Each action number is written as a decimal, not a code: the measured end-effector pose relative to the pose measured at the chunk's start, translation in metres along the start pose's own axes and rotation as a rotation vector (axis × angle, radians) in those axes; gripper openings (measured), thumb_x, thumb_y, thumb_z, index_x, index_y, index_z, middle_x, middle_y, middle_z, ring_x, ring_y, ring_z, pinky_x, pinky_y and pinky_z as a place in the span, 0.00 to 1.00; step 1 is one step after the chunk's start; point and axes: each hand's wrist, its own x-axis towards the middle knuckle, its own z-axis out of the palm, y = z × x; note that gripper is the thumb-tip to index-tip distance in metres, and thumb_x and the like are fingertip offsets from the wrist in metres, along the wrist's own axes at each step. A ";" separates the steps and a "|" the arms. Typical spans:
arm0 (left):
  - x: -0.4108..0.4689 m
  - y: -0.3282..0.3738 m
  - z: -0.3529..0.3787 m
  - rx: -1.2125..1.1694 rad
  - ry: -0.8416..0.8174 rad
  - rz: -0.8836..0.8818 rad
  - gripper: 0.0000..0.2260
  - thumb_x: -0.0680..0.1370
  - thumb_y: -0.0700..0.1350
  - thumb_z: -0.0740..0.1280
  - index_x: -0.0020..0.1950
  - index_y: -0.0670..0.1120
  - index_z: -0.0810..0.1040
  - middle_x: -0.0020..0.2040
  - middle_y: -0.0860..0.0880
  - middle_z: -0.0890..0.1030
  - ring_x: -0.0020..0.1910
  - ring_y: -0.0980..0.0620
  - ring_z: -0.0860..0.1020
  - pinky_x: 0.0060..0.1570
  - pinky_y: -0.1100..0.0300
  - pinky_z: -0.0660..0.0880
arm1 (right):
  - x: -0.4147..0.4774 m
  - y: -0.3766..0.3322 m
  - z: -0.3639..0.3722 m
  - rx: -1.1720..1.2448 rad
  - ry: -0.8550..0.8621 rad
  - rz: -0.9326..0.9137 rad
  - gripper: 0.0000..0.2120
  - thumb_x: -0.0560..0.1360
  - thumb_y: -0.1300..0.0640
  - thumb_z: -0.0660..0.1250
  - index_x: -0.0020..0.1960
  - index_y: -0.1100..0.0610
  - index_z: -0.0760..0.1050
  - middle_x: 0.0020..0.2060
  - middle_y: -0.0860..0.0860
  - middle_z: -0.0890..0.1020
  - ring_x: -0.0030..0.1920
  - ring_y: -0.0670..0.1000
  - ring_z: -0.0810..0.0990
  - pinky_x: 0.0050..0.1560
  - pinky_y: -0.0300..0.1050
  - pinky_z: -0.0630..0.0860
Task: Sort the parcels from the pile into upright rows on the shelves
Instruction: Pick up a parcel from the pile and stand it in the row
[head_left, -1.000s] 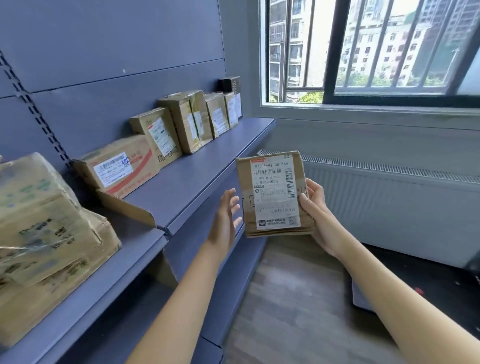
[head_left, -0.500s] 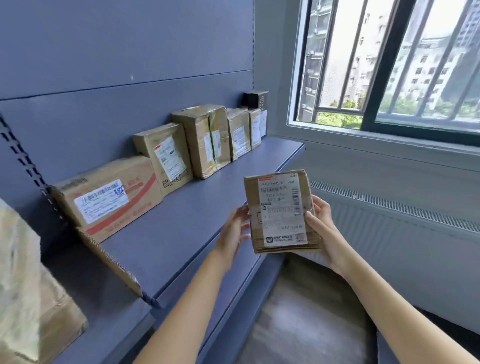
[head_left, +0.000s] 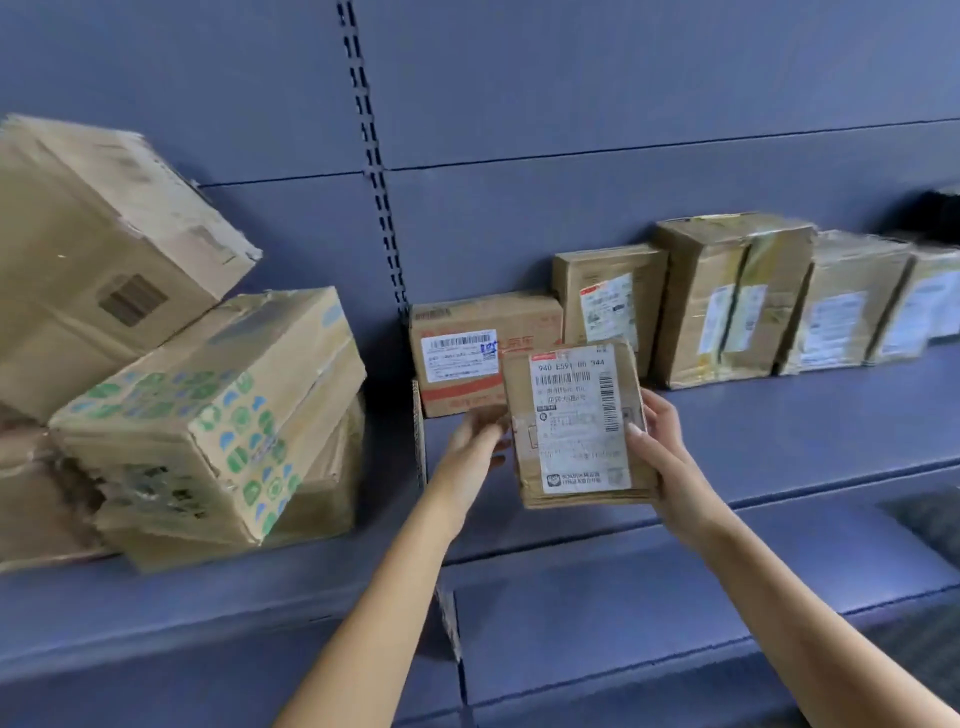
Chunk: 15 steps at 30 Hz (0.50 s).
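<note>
I hold a flat brown parcel (head_left: 574, 426) with a white shipping label upright in front of the blue shelf (head_left: 779, 431). My right hand (head_left: 660, 441) grips its right edge and my left hand (head_left: 475, 441) touches its left edge. Behind it a row of parcels stands against the shelf's back wall: a red-striped box (head_left: 462, 353), a small labelled box (head_left: 605, 301), a taller taped box (head_left: 727, 296) and more boxes (head_left: 852, 306) to the right. The held parcel partly covers the red-striped box.
A pile of large battered cartons (head_left: 197, 410) fills the left shelf bay, one with green and blue prints, another (head_left: 98, 249) tilted on top. A slotted upright (head_left: 374, 156) divides the bays. A lower shelf (head_left: 675, 597) runs beneath.
My view has swung left to face the shelf; the window is out of sight. The parcel has moved in front of the row, and my left hand now touches its left edge.
</note>
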 end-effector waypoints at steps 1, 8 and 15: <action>-0.006 0.000 -0.005 -0.001 0.069 0.003 0.08 0.82 0.43 0.59 0.57 0.51 0.76 0.59 0.46 0.80 0.57 0.48 0.79 0.62 0.51 0.74 | 0.004 0.003 0.002 0.026 -0.039 0.011 0.38 0.63 0.35 0.72 0.67 0.44 0.62 0.66 0.43 0.72 0.63 0.42 0.76 0.56 0.45 0.78; -0.052 -0.014 -0.010 0.157 0.327 0.088 0.09 0.80 0.42 0.59 0.54 0.53 0.77 0.55 0.54 0.81 0.57 0.55 0.78 0.61 0.55 0.73 | 0.002 0.019 0.025 -0.128 -0.253 0.013 0.27 0.71 0.40 0.65 0.67 0.37 0.58 0.66 0.41 0.69 0.68 0.37 0.67 0.65 0.43 0.71; -0.078 -0.018 -0.007 0.236 0.396 0.180 0.10 0.82 0.42 0.57 0.57 0.53 0.76 0.57 0.53 0.79 0.58 0.59 0.75 0.59 0.59 0.71 | -0.032 0.041 0.040 -0.471 -0.051 -0.257 0.31 0.76 0.32 0.47 0.76 0.40 0.45 0.72 0.42 0.56 0.74 0.39 0.47 0.75 0.42 0.48</action>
